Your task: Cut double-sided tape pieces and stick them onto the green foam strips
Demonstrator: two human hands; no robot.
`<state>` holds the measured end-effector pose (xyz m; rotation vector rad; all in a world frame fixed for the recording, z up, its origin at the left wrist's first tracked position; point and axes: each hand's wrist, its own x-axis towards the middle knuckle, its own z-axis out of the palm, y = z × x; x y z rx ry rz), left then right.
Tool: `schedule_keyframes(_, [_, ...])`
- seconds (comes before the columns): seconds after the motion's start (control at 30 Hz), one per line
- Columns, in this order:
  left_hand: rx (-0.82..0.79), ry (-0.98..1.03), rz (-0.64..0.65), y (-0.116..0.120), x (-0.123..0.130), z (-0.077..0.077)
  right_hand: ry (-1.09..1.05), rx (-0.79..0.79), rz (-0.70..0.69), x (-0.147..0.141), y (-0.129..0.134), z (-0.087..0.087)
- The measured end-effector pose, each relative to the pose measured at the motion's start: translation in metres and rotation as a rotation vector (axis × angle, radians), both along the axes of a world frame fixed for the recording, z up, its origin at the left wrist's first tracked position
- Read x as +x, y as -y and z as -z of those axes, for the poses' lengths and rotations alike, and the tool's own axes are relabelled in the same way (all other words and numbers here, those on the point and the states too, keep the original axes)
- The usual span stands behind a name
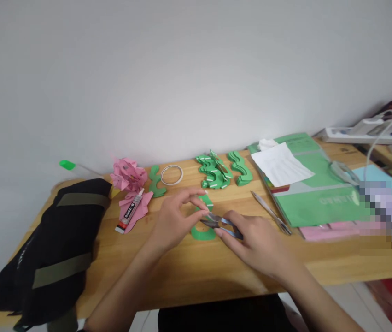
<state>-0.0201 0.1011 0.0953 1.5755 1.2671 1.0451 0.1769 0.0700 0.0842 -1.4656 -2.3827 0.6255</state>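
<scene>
Near the middle of the table, my right hand (256, 237) is closed round the handles of small scissors (213, 221) with bluish grips. Their blades point left, slightly parted, towards my left fingertips. My left hand (178, 214) has thumb and finger pinched together at the blades; whatever is between them is too small to make out. Under both hands lies a curvy green paper piece (203, 233), partly covered by fingers and scissors. Beyond it sit stacked green paper cutouts (213, 170) with white strips on them, and a second green stack (240, 168) to their right.
To the left are a tape roll (172, 175), a green cutout (156, 182), pink folded paper (128, 174), a glue tube (130, 211) and a black folded umbrella (61, 249). Rightward lie a pen (271, 212), a white sheet (282, 164), a green folder (323, 203) and a power strip (365, 133).
</scene>
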Motion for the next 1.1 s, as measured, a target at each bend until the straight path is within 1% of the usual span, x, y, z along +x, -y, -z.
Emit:
schedule_keyframes(0.07, [0.057,-0.029,-0.053,-0.002,-0.001,0.007,0.056,-0.035,-0.002,0.000,-0.004,0.005])
schedule_keyframes(0.13, [0.105,-0.048,-0.149,-0.006,-0.004,0.015,0.090,-0.063,0.016,0.003,-0.015,0.012])
schedule_keyframes(0.17, [0.123,-0.045,-0.201,-0.010,-0.006,0.019,0.083,-0.076,0.048,0.005,-0.023,0.017])
schedule_keyframes(0.2, [0.138,-0.026,-0.247,-0.015,-0.007,0.024,0.064,-0.074,0.118,0.008,-0.033,0.022])
schedule_keyframes(0.23, [0.149,0.002,-0.280,-0.021,-0.008,0.027,0.066,-0.045,0.234,0.011,-0.044,0.026])
schedule_keyframes(0.3, [0.146,0.011,-0.289,-0.037,-0.007,0.034,0.057,0.013,0.436,0.017,-0.067,0.033])
schedule_keyframes(0.37, [0.061,-0.065,-0.259,-0.057,-0.001,0.038,0.066,0.025,0.544,0.020,-0.087,0.037])
schedule_keyframes(0.43, [0.023,-0.099,-0.231,-0.079,0.011,0.042,0.067,0.009,0.553,0.018,-0.100,0.040])
schedule_keyframes(0.5, [0.013,-0.131,-0.228,-0.101,0.027,0.045,0.066,-0.007,0.551,0.013,-0.105,0.042])
schedule_keyframes(0.6, [0.024,-0.178,-0.260,-0.127,0.052,0.050,0.075,-0.013,0.566,0.003,-0.107,0.046])
schedule_keyframes(0.67, [0.034,-0.193,-0.295,-0.139,0.066,0.053,0.080,0.004,0.571,-0.001,-0.109,0.050])
schedule_keyframes(0.73, [0.040,-0.193,-0.325,-0.145,0.075,0.056,0.081,0.041,0.569,-0.003,-0.110,0.056])
schedule_keyframes(0.83, [0.044,-0.163,-0.350,-0.150,0.080,0.061,0.074,0.125,0.560,-0.003,-0.110,0.064])
schedule_keyframes(0.93, [0.048,-0.107,-0.367,-0.150,0.074,0.064,0.046,0.237,0.526,-0.004,-0.106,0.071])
schedule_keyframes(1.1, [0.047,0.005,-0.382,-0.143,0.055,0.067,-0.015,0.396,0.392,-0.012,-0.097,0.077])
